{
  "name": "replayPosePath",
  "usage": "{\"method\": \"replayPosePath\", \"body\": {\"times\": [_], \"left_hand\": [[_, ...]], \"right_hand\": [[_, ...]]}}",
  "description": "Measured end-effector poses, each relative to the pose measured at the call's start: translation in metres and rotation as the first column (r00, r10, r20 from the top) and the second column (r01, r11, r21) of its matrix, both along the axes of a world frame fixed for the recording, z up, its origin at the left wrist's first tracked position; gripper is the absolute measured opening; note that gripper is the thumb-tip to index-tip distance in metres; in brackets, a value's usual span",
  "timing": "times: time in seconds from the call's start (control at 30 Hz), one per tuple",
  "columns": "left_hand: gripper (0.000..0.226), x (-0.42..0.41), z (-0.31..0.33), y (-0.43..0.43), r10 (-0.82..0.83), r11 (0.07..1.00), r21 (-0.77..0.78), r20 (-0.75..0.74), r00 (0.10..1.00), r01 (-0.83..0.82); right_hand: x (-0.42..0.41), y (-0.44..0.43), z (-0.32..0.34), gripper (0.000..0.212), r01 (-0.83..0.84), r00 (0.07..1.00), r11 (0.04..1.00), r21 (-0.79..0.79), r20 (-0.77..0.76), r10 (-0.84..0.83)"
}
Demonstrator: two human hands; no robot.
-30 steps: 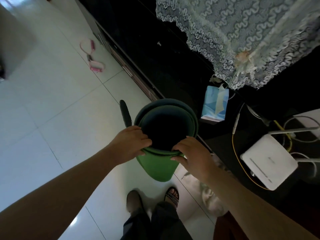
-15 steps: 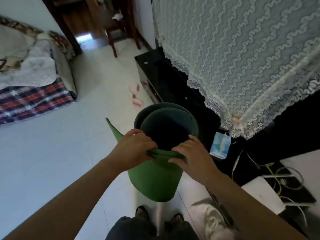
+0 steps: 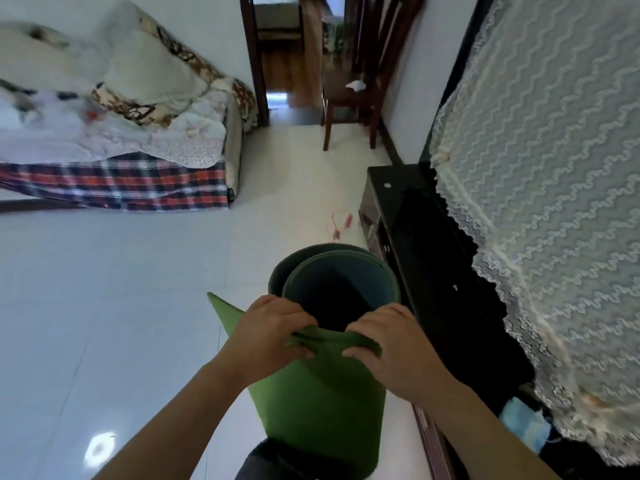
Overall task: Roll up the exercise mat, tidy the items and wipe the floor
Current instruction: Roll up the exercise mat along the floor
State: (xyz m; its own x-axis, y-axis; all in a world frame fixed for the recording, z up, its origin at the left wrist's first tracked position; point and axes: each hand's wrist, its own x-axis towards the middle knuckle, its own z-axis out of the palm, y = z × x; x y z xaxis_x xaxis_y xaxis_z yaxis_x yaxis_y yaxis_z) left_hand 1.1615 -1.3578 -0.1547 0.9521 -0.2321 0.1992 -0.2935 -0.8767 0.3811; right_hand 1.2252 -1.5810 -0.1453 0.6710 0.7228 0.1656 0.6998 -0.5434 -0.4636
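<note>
Pinching its near rim, left hand (image 3: pixel 273 327) and right hand (image 3: pixel 384 337) held the loosely rolled mat (image 3: pixel 318 393) upright beside the cabinet (image 3: pixel 415 237); gaze had lifted off the floor, so stowing looked next.

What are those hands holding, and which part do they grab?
The rolled green mat. The left hand and right hand both pinch the near edge of its top rim, side by side.

The pale tiled floor (image 3: pixel 121 289) carries a pink cord-like item (image 3: pixel 341 223) (too small to name) just beside the low black cabinet (image 3: pixel 412 216), and a wooden chair (image 3: pixel 349 109) further back. A blue tissue pack (image 3: pixel 526 424) lies on the cabinet. Quilts (image 3: pixel 166 133) and a plaid blanket (image 3: pixel 138 183) cover the bed (image 3: pixel 236 143).
</note>
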Motion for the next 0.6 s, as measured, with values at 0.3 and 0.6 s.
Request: {"method": "replayPosePath", "body": {"times": [0.3, 0.6], "left_hand": [[0.045, 0.099, 0.010, 0.139, 0.025, 0.990, 0.139, -0.081, 0.996, -0.014], [0.037, 0.201, 0.037, 0.207, 0.056, 0.994, 0.095, 0.057, 0.997, -0.062]], "right_hand": [[0.100, 0.123, 0.017, 0.029, -0.100, 0.995, 0.993, -0.057, -0.004, 0.099], [0.226, 0.195, 0.036, 0.031, -0.089, 0.996, 0.996, -0.010, -0.002, 0.089]]}}
